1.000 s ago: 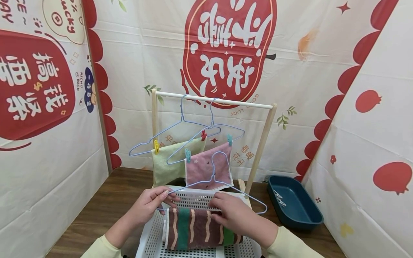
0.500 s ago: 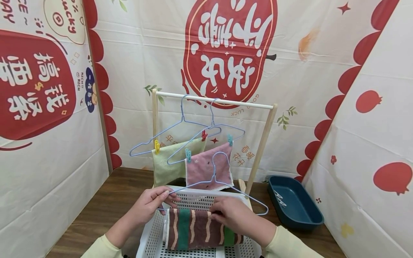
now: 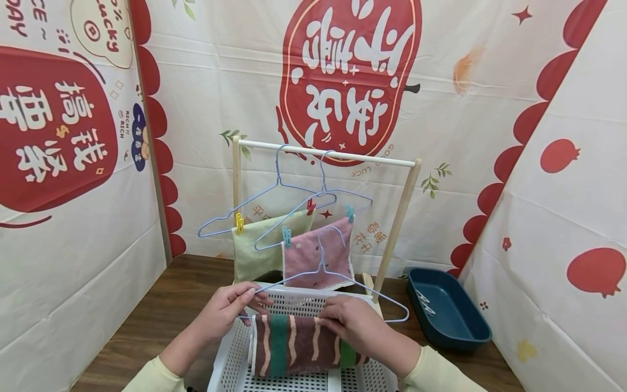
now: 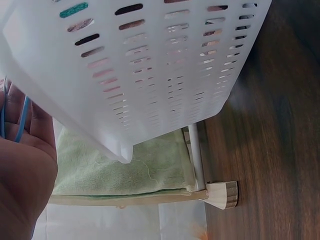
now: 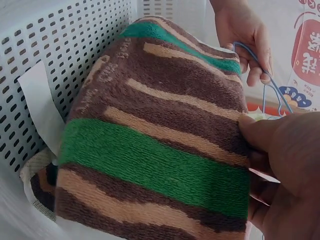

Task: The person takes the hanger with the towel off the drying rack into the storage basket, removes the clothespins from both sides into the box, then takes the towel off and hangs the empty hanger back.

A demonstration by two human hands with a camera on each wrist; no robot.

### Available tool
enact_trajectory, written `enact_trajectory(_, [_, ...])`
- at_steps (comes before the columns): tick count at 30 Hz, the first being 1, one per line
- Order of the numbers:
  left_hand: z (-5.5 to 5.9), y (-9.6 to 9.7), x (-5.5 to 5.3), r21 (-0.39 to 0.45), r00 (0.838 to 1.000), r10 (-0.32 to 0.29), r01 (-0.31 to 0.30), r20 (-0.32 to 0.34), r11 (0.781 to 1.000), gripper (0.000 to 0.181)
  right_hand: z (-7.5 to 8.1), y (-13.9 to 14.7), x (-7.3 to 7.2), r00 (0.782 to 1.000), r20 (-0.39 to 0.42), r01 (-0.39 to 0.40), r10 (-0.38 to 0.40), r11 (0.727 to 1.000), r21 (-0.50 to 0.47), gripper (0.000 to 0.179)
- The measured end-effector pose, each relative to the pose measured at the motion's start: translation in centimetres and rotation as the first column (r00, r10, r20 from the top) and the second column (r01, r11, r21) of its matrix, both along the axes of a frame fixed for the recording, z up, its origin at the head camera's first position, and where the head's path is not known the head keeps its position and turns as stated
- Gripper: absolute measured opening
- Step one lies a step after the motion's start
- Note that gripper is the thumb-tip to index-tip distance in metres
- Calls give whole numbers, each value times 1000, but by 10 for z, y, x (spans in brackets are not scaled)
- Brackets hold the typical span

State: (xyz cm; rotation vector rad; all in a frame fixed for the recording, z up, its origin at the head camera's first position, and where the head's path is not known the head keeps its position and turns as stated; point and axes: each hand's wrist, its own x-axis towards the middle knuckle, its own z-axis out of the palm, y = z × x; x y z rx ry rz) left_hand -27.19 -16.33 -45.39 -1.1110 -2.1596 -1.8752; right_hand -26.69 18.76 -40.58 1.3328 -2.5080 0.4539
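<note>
My left hand point(image 3: 229, 307) pinches the left end of a blue wire hanger point(image 3: 321, 265), whose hook points up. A brown towel point(image 3: 305, 345) with tan wavy stripes and green bands hangs folded over the hanger's lower bar. At the towel's top edge, my right hand point(image 3: 355, 326) pinches the cloth between thumb and fingers. The right wrist view shows that thumb on the towel point(image 5: 165, 110). Both hands are above a white perforated basket point(image 3: 226, 356). In the left wrist view the basket's wall hides most of the towel.
Behind the basket stands a wooden rack with a white rod point(image 3: 343, 155). Two blue hangers on it carry a pale green towel point(image 3: 254, 250) and a pink towel point(image 3: 313, 256), clipped by clothespins point(image 3: 239, 223). A dark blue tray point(image 3: 450, 310) with white clips point(image 3: 424, 302) sits at right.
The hanger's hook has tipped slightly left and its right end has risen a little. The towel's lower edge has shifted slightly up. Both hands keep about the same places.
</note>
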Motion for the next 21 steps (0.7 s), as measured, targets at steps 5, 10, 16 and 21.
enact_trajectory(5, [0,-1,0,-9,1000,8,-8,14,1000,29,0,-1,0,997,-79,14,-16,1000,-24,5])
enact_trajectory(10, [0,-1,-1,-13,1000,7,-7,19,1000,29,3,-1,1,997,-80,17,-20,999,-43,5])
enact_trajectory(16, [-1,-1,-2,2,1000,0,0,3,1000,30,4,-2,0,993,-118,-8,-2,997,-83,5])
enact_trajectory(21, [-2,-1,-4,7,1000,-4,4,-17,1000,30,6,-1,1,994,-113,-3,-10,994,-109,7])
